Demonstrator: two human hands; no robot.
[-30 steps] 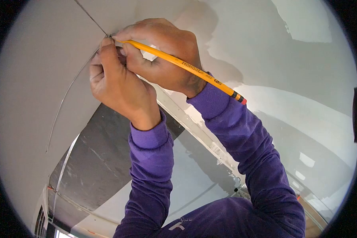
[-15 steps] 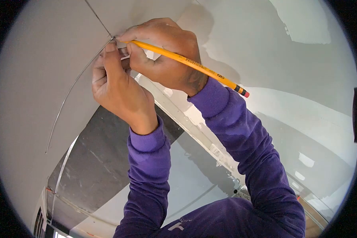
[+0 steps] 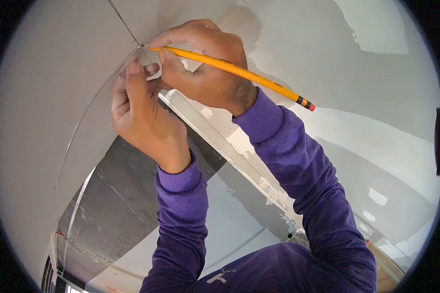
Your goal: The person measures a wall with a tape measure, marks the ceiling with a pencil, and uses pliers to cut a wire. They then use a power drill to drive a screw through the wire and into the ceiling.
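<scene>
A yellow pencil with a pink eraser is in my right hand, gripped between thumb and fingers. Its tip end points left, close to the upper end of a thin bent metal wire. That wire arcs down to the left and finishes in a loose lower end. My left hand is raised just below the wire's upper end, thumb and fingers drawn together at the wire. The exact contact is partly hidden behind the fingers. A dark straight line runs on the grey surface to the wire's top, with a small cross mark near it.
A pale grey panel surface surrounds the hands. A white edge strip runs diagonally below them. White patches of filler show on the right. A dark panel and a light strip lie lower left.
My left hand has dropped slightly down and left, uncovering more of the mark at the wire's top. The pencil's eraser end has swung a little up and right. The wire has barely shifted.
</scene>
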